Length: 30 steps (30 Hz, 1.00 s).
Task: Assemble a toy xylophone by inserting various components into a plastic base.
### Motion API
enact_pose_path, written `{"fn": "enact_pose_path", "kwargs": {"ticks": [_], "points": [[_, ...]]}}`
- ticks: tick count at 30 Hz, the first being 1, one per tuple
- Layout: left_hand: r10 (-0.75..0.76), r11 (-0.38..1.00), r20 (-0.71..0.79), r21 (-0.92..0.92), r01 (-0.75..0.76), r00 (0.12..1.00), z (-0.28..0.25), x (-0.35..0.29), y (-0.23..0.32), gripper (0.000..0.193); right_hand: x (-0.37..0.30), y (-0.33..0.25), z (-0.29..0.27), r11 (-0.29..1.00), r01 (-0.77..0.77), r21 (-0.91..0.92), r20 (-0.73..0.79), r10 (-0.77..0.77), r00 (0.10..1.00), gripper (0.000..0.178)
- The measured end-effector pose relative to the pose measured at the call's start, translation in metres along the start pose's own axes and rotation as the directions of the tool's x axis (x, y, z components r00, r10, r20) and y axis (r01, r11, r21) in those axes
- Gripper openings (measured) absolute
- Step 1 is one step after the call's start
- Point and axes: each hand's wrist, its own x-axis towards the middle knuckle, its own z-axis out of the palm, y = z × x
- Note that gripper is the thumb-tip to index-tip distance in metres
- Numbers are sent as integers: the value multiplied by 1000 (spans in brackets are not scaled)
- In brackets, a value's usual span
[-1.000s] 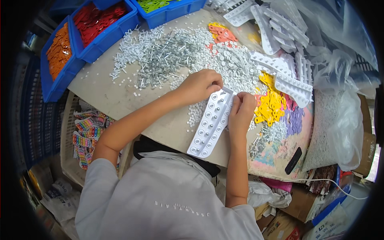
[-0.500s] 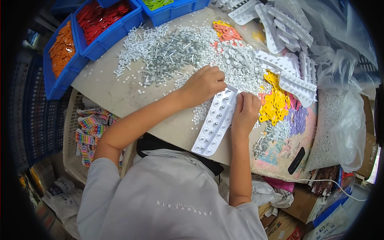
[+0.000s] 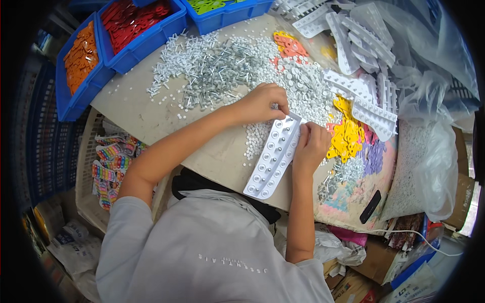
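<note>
A long white plastic tray (image 3: 266, 174) with rows of round cups and a line of metal pins down its middle lies slanted near the table's front edge. At its far end, my left hand (image 3: 266, 103) is closed in a pinch, with the fingertips at the rim; whatever is between them is too small to see. My right hand (image 3: 311, 150) grips the tray's right edge near that end, fingers bent over it. Just beyond the hands spreads a heap of small white round caps (image 3: 303, 83), and left of it a pile of metal rivets (image 3: 217, 73).
Blue bins hold orange pieces (image 3: 82, 58), red pieces (image 3: 134, 22) and green pieces (image 3: 209, 6). Yellow pieces (image 3: 346, 134) and purple pieces (image 3: 374, 157) lie to the right. More white trays (image 3: 374, 113) are stacked behind. A basket (image 3: 83, 171) of colourful items stands left; a black phone-like object (image 3: 370, 207) lies right.
My left hand has dipped its fingertips toward the tray's far end, its fingers now pointing downward. My right hand stays on the tray's edge. The view has shifted slightly.
</note>
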Motion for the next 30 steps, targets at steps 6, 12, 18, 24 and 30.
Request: {"fn": "enact_pose_path", "kwargs": {"ticks": [6, 12, 18, 24, 30], "points": [[-75, 996, -132, 45, 82, 988, 16, -11, 3, 7, 1, -2, 0, 997, -61, 53, 20, 60, 998, 8], [-7, 929, -256, 357, 101, 967, -22, 31, 2, 8, 0, 2, -2, 998, -14, 54, -16, 15, 1000, 7], [-20, 836, -322, 514, 193, 946, -66, 70, -51, 8, -1, 3, 1, 997, -20, 73, -3, 21, 1000, 7], [-68, 765, -199, 619, 179, 978, -60, 76, -71, 7, 7, 15, -2, 992, -45, 116, 1, 45, 999, 10], [87, 709, -213, 700, 90, 973, -56, 67, -54, 4, 57, 69, -3, 987, -156, 44, 14, 155, 988, 14]]}}
